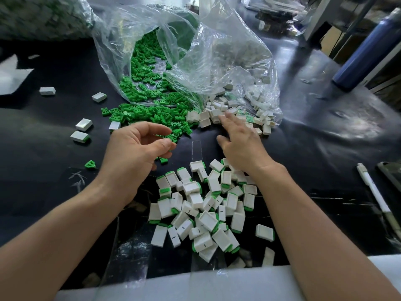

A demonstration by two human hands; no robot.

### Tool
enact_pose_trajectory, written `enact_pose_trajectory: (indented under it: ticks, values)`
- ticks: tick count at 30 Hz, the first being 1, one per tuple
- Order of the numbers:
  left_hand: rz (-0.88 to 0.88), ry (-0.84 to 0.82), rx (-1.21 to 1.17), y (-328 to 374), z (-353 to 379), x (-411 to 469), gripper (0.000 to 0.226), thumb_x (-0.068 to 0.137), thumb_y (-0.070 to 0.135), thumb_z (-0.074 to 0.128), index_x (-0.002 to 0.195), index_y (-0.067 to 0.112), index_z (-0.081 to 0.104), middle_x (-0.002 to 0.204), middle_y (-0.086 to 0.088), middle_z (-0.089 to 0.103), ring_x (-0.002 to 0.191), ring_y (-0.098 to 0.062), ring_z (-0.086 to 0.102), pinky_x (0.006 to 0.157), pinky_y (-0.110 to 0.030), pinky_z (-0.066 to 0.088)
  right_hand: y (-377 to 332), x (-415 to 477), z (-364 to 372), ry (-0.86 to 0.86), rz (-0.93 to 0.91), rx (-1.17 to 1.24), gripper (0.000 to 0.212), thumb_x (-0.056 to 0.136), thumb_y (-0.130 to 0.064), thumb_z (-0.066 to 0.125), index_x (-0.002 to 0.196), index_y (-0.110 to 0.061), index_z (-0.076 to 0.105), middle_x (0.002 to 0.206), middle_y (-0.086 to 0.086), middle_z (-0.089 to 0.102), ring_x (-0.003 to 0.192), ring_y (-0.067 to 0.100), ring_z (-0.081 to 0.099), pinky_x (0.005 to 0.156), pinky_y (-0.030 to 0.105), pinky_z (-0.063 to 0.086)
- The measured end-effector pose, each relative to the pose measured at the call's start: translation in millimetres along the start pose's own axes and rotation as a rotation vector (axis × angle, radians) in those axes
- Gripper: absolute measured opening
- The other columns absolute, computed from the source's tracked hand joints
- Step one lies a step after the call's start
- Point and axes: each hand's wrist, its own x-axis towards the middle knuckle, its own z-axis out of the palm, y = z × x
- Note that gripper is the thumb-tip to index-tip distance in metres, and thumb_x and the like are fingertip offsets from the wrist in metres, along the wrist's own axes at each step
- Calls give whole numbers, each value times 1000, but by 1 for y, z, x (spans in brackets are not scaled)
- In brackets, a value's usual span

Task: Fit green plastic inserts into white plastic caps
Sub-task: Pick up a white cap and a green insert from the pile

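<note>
Head view: pile of fitted caps (206,209) lies between the forearms. Many green inserts (149,115) and empty white caps (213,111) remain, spilling from bags (217,61). Right hand (240,144) straight-fingered, touching empty caps; left hand (138,148) curled beside inserts, contents unclear.
</note>
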Motion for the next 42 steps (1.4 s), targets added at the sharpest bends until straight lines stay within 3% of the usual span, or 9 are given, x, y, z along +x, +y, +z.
enact_pose_trajectory:
  ticks: [3,6,15,20,26,29,31,36,42]
  values:
    - [-1,-8,-9,0,0,0,20,83,1,64,82,21,65,65,6,71,56,-1,64,41,-12,40,2,0,-1,169,-7,13,39,90,-9,50,129,-12,50,134,8,47,122,24,42,106,32,27]
    - [-6,-14,-10,0,0,0,20,83,1,63,81,21,65,65,6,71,56,-2,64,42,-13,40,4,-1,-2,237,26,50,30,86,0,51,112,-12,63,118,10,55,108,28,51,98,35,37]
    - [35,-38,39,-1,1,-1,28,74,-2,72,81,25,65,72,7,70,58,-1,59,42,-12,42,-25,-15,2,208,-125,530,14,79,-9,69,83,-20,62,72,-15,59,68,0,57,71,12,48]
    - [40,-83,70,-2,2,-1,30,70,1,75,86,25,65,79,6,70,62,-1,61,47,-13,46,-44,-26,6,69,-204,667,12,80,-8,68,81,-19,64,77,-3,67,76,13,66,77,30,54]
    - [24,-41,56,-4,3,0,18,71,4,76,78,18,67,59,8,67,52,-1,57,46,-14,48,-50,-30,8,112,-237,546,10,85,-14,62,88,-10,71,79,0,68,76,10,62,75,27,49]
    - [3,-9,51,-4,2,0,19,72,6,76,78,21,66,64,5,67,57,-8,60,45,-17,49,-47,-23,8,128,-205,357,22,90,-18,56,107,-14,69,119,5,61,112,17,52,98,24,33]
    - [-10,-10,50,-4,1,0,20,73,6,76,79,21,66,65,5,68,59,-12,64,45,-18,50,-44,-19,9,2,-150,217,31,93,-27,50,122,-22,60,143,5,41,133,18,32,112,35,17]
    - [-32,-20,42,-2,2,-1,19,75,3,73,82,18,65,63,7,68,53,-10,65,41,-17,47,-44,-16,12,-199,-129,83,43,97,-35,37,138,-24,41,152,-6,26,140,11,16,111,49,-6]
    - [-62,-46,-40,3,3,-3,19,74,1,72,88,12,64,72,-3,67,55,-12,66,46,-19,51,-43,-20,7,100,-112,295,20,87,-22,60,101,-12,70,107,4,67,104,19,58,97,32,38]
